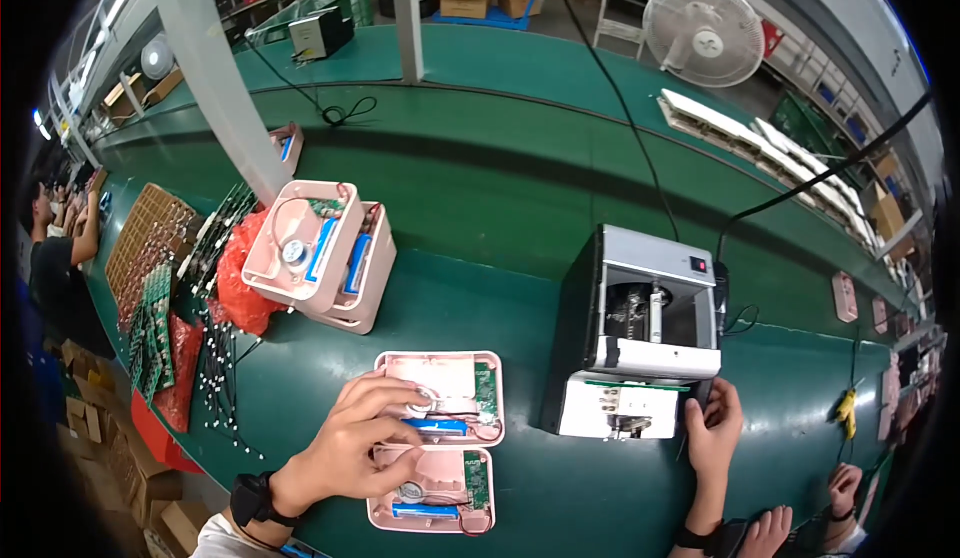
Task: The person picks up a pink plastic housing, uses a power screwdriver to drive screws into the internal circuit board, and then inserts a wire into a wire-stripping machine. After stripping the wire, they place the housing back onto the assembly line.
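My left hand (360, 433) reaches over two pink plastic cases lying one behind the other. Its fingers are apart, with a fingertip at the round speaker (426, 399) in the farther case (440, 359). That case also holds a blue battery (437, 427) and a green circuit board (486, 393). In the nearer case (430, 525) lie a similar speaker, battery and board. My right hand (714, 426), thumb and fingers apart, is at the front right corner of a silver and black boxy machine (655, 358) with a roll inside. I see nothing clearly held in it.
Stacked pink cases (310, 248) stand at the back left beside a red plastic bag (245, 273), circuit boards (152, 328) and dark wires (225, 388). A co-worker's hands (766, 533) show at lower right. A black cable (640, 148) hangs behind the machine.
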Demonstrator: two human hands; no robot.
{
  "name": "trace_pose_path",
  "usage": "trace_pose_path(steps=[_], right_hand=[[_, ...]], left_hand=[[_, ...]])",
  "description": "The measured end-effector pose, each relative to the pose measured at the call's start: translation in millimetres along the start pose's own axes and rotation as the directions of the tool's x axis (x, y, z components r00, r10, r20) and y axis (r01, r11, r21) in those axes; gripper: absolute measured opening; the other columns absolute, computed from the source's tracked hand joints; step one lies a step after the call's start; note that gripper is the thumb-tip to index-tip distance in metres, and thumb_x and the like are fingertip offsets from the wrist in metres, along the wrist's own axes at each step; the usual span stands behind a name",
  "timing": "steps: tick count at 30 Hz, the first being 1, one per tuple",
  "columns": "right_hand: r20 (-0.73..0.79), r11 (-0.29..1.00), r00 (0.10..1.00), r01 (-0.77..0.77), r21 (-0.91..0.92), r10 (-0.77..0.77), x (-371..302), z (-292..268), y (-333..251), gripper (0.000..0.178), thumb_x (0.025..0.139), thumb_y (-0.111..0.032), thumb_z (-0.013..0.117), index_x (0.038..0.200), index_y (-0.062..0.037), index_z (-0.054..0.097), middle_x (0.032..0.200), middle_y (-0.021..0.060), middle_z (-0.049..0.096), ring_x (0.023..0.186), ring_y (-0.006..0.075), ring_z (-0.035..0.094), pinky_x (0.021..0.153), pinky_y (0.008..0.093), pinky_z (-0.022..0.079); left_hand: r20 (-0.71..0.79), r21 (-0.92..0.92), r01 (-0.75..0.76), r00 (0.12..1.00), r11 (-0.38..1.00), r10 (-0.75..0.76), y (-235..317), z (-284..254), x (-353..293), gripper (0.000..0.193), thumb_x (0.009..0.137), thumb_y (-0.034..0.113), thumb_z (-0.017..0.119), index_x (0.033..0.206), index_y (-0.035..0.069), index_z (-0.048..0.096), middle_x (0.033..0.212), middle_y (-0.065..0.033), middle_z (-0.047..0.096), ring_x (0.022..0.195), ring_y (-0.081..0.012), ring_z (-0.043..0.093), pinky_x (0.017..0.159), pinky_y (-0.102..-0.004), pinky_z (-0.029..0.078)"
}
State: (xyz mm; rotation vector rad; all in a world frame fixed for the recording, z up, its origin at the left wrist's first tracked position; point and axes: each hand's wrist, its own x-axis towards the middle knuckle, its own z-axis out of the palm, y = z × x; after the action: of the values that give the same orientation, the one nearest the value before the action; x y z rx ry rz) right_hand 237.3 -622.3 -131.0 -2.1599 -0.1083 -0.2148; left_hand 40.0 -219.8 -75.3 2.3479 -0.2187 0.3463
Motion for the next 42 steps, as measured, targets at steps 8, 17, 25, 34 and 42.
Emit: trace_pose_path(steps=[8, 17, 25, 34, 42], right_hand=[[-0.006, 1.000, 1.000, -0.014, -0.002, 0.014, -1.8, -3.8, -1.3, 0.039, 0.077, -0.006, 0.079, 0.112, 0.0042, 0.065, 0.082, 0.0020, 0.064, 0.063, 0.0060, 0.050, 0.057, 0.0212, 0.040], [-0.014, 1.000, 1.000, 0.008, -0.010, -0.008, -0.6, -2.4, -0.8, 0.039, 0.076, -0.007, 0.079, 0.111, 0.0037, 0.066, 0.080, 0.0021, 0.064, 0.061, 0.0062, 0.051, 0.055, 0.0216, 0.040], [-0.009, 1.000, 1.000, 0.007, -0.012, -0.007, -0.1, -2.0, -3.5, 0.040, 0.076, -0.007, 0.078, 0.112, 0.0039, 0.066, 0.081, 0.0021, 0.064, 0.061, 0.0059, 0.051, 0.055, 0.0212, 0.040], [-0.018, 1.000, 1.000, -0.019, -0.021, 0.019, -0.7, -3.8, -4.6, 0.041, 0.075, -0.007, 0.078, 0.112, 0.0051, 0.065, 0.083, 0.0036, 0.066, 0.061, 0.0058, 0.050, 0.055, 0.0209, 0.039], [0.034, 0.994, 0.993, -0.112, -0.001, 0.112, -1.3, -8.0, -0.9, 0.038, 0.078, -0.007, 0.075, 0.112, 0.0062, 0.062, 0.087, 0.0038, 0.064, 0.070, 0.0082, 0.054, 0.063, 0.0226, 0.043]], left_hand=[[0.037, -0.032, -0.014, 0.999, 0.999, 0.015, 5.1, 13.3, -2.5, 0.014, 0.070, 0.014, 0.081, 0.082, 0.010, 0.076, 0.123, -0.0075, 0.068, 0.121, -0.0287, 0.059, 0.106, -0.0440, 0.042], [0.046, -0.034, -0.003, 0.999, 0.999, 0.005, 4.5, 12.6, -0.8, 0.015, 0.070, 0.015, 0.081, 0.083, 0.010, 0.076, 0.123, -0.0069, 0.068, 0.121, -0.0281, 0.059, 0.107, -0.0436, 0.041], [0.038, -0.029, 0.003, 0.999, 1.000, -0.002, 4.8, 13.1, -0.8, 0.013, 0.069, 0.015, 0.081, 0.080, 0.012, 0.076, 0.119, -0.0084, 0.070, 0.118, -0.0297, 0.061, 0.106, -0.0447, 0.041], [0.049, -0.047, -0.015, 0.999, 0.999, 0.017, -3.6, 17.2, 2.0, 0.010, 0.069, 0.014, 0.081, 0.078, 0.011, 0.076, 0.122, -0.0081, 0.068, 0.121, -0.0304, 0.059, 0.107, -0.0435, 0.040], [-0.258, -0.249, -0.002, 0.964, 0.968, -0.064, -27.0, 37.2, -16.6, 0.043, 0.067, 0.023, 0.079, 0.103, 0.005, 0.067, 0.125, -0.0219, 0.058, 0.120, -0.0348, 0.052, 0.112, -0.0490, 0.032]])
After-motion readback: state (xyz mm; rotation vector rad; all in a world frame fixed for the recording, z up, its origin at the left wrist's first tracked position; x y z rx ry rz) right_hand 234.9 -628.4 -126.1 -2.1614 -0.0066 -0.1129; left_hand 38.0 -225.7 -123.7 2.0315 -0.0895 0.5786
